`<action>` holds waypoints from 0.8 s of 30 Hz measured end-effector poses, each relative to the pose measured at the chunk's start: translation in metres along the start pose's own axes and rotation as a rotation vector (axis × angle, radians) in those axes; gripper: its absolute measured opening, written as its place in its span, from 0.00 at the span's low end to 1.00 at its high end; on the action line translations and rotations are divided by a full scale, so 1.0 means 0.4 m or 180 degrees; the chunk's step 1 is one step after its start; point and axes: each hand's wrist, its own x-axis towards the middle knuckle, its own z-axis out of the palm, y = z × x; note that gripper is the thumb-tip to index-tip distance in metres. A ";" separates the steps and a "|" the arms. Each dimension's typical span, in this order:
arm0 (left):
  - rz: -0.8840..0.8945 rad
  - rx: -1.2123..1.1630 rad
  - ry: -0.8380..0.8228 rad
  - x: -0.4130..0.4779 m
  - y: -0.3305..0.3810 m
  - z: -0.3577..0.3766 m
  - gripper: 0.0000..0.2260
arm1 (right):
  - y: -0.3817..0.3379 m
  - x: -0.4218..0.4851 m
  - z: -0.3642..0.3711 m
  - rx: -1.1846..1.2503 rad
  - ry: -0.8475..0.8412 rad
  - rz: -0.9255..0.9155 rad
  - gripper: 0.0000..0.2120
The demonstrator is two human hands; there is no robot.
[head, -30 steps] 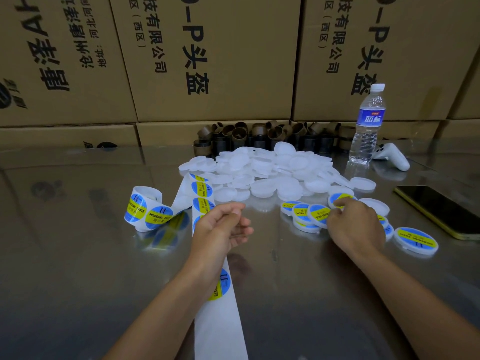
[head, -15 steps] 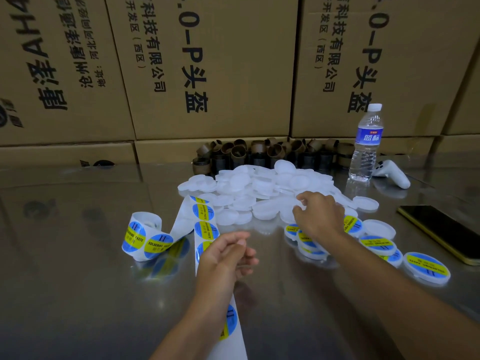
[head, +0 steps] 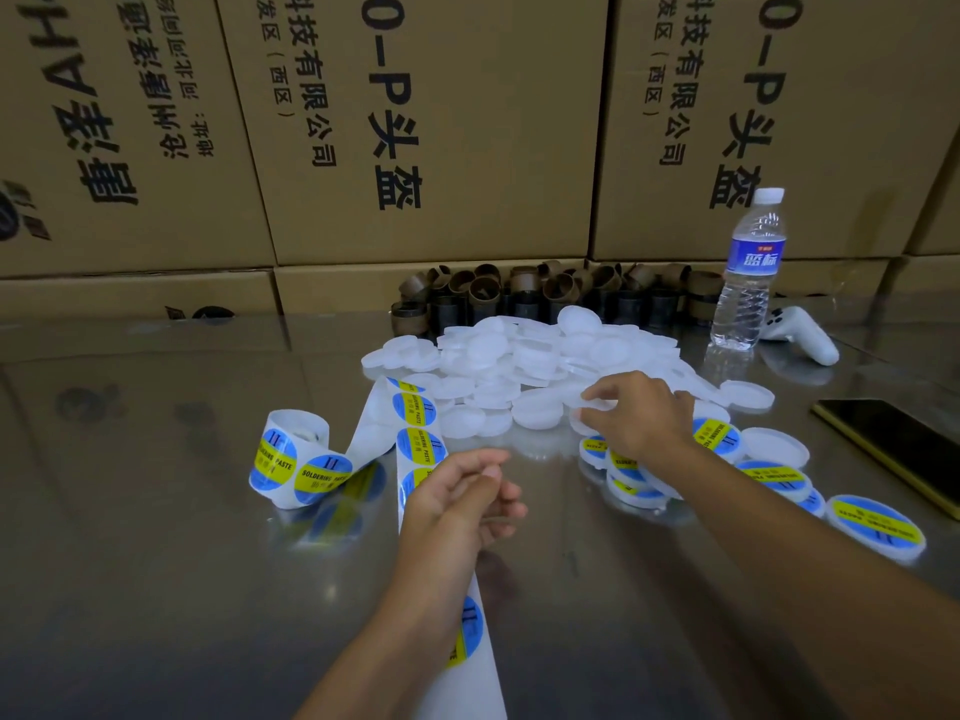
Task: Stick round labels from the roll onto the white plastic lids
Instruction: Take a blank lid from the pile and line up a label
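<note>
The right hand (head: 641,420) pinches a plain white round plastic lid (head: 595,405) at the near side of the lid pile (head: 519,350), in the middle of the shiny metal worktop (head: 156,537), likely to bring it close. The left hand (head: 457,504) hangs loosely curled and empty over the blue-and-yellow round label strip (head: 415,433), ready to peel.

Glossy, reflective metal desk (head: 156,511); matt translucent white plastic lids (head: 519,350); shiny paper labels (head: 415,407); brown matt cardboard boxes (head: 441,122).

label strip (head: 467,693) (partly hidden) runs off bottom edge
</note>
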 end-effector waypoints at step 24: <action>-0.0303 -0.1095 -0.0701 -0.009 0.031 0.018 0.20 | -0.103 -0.322 -0.016 0.0849 0.1275 -0.2515 0.11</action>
